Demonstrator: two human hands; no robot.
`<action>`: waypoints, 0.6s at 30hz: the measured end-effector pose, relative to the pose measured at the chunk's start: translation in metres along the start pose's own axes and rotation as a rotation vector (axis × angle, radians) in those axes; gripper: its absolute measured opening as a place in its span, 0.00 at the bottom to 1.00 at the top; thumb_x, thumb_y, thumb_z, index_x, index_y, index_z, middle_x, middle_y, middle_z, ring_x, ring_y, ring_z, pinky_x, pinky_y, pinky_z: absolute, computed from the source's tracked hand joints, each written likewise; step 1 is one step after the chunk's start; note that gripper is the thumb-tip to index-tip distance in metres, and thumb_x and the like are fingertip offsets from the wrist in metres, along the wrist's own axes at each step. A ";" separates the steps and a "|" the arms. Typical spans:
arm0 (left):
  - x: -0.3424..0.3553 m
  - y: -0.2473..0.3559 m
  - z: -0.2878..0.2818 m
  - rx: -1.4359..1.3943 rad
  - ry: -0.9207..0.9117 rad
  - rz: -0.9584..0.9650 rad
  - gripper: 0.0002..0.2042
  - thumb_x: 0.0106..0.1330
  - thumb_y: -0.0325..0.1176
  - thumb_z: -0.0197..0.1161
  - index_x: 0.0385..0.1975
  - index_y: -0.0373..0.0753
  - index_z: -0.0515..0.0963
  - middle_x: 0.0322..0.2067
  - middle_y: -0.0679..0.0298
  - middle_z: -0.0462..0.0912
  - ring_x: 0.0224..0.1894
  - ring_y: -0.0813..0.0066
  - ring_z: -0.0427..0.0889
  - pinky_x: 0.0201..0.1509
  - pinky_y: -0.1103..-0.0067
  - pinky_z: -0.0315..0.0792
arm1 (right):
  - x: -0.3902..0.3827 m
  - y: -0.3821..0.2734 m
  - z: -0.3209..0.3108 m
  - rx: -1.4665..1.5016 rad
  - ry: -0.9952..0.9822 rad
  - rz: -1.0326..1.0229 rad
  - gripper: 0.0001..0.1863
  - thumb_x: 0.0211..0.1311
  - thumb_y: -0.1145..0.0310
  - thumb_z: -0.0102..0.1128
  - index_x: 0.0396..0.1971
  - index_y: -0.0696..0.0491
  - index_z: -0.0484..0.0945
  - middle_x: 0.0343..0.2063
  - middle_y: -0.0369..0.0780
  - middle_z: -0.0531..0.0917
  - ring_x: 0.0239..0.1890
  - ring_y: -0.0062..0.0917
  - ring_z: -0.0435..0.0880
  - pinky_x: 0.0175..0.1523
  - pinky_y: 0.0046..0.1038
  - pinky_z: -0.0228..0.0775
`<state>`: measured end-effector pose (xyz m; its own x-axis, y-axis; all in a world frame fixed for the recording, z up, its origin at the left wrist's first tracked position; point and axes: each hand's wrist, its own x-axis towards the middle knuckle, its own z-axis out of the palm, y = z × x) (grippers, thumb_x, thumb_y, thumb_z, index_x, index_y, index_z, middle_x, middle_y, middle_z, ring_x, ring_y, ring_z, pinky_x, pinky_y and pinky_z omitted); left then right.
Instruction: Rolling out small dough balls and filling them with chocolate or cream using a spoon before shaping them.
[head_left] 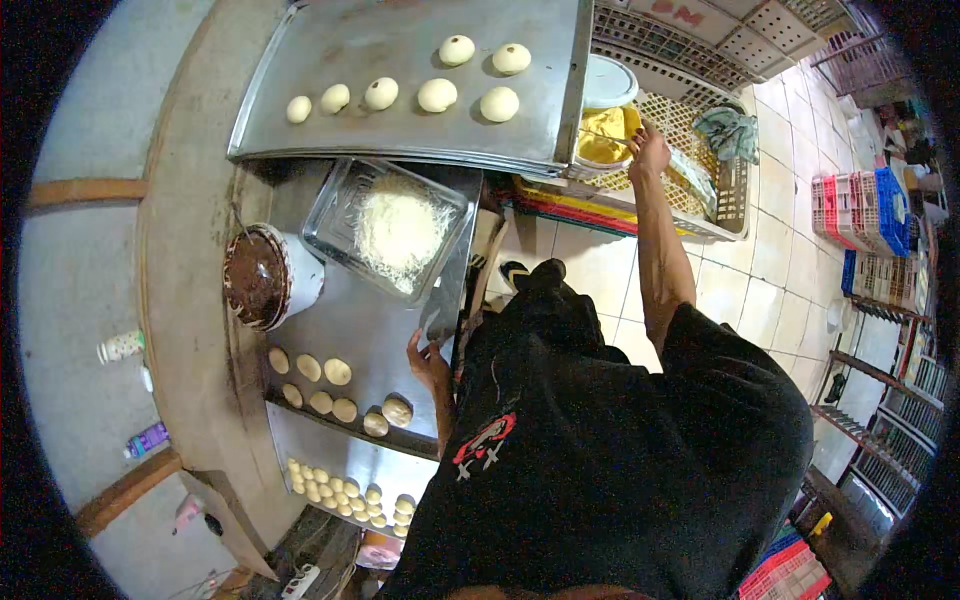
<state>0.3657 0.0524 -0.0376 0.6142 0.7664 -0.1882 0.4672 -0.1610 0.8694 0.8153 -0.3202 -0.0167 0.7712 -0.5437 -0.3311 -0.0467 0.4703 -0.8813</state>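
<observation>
My right hand (650, 152) reaches out to the far right, closed on the end of a thin stick-like tool (607, 137). That tool lies over yellow filling (603, 150) in a tub, and its kind cannot be made out. My left hand (430, 364) is by the right edge of the metal table (350, 290), fingers apart. A thin pale strip shows beside its fingertips; whether they touch it is unclear. Several flattened dough rounds (337, 372) lie to its left. Beyond it a clear rectangular container (318, 232) holds grated white shreds (400, 228).
Round dough balls, some with a dark spot, sit on a stacked metal tray (370, 40) at the far side. A bucket of brown filling (258, 277) stands left. Small dough balls (345, 492) fill a nearer tray. Plastic crates (735, 215) stand on the tiled floor at right.
</observation>
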 end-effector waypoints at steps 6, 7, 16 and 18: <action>-0.009 0.017 0.014 0.083 0.006 -0.005 0.17 0.60 0.24 0.59 0.51 0.33 0.73 0.49 0.54 0.77 0.37 0.64 0.81 0.37 0.74 0.77 | -0.014 0.014 -0.022 -0.199 0.030 0.341 0.27 0.61 0.46 0.54 0.47 0.55 0.71 0.33 0.44 0.76 0.33 0.29 0.76 0.33 0.35 0.71; -0.012 0.018 0.016 0.080 0.023 0.012 0.17 0.60 0.24 0.59 0.51 0.33 0.73 0.49 0.54 0.77 0.37 0.64 0.81 0.37 0.74 0.77 | -0.016 0.019 -0.023 -0.093 -0.141 0.355 0.28 0.62 0.44 0.53 0.47 0.54 0.69 0.26 0.40 0.75 0.28 0.28 0.75 0.33 0.36 0.71; -0.019 0.023 0.006 0.138 0.055 0.015 0.18 0.61 0.25 0.58 0.52 0.35 0.74 0.48 0.56 0.77 0.35 0.65 0.81 0.35 0.73 0.75 | -0.013 0.040 -0.022 -0.124 0.019 0.427 0.16 0.53 0.56 0.68 0.30 0.49 0.72 0.19 0.35 0.71 0.23 0.26 0.72 0.35 0.38 0.70; -0.018 0.023 -0.007 0.146 0.074 0.003 0.18 0.59 0.24 0.58 0.51 0.36 0.75 0.49 0.56 0.77 0.37 0.63 0.82 0.36 0.74 0.76 | -0.005 0.046 -0.029 -0.107 -0.084 0.254 0.14 0.54 0.61 0.67 0.35 0.51 0.74 0.24 0.38 0.74 0.26 0.27 0.73 0.33 0.37 0.71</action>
<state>0.3614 0.0391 -0.0112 0.5700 0.8084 -0.1467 0.5561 -0.2481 0.7932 0.7907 -0.3159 -0.0658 0.7760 -0.3558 -0.5209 -0.3087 0.5059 -0.8055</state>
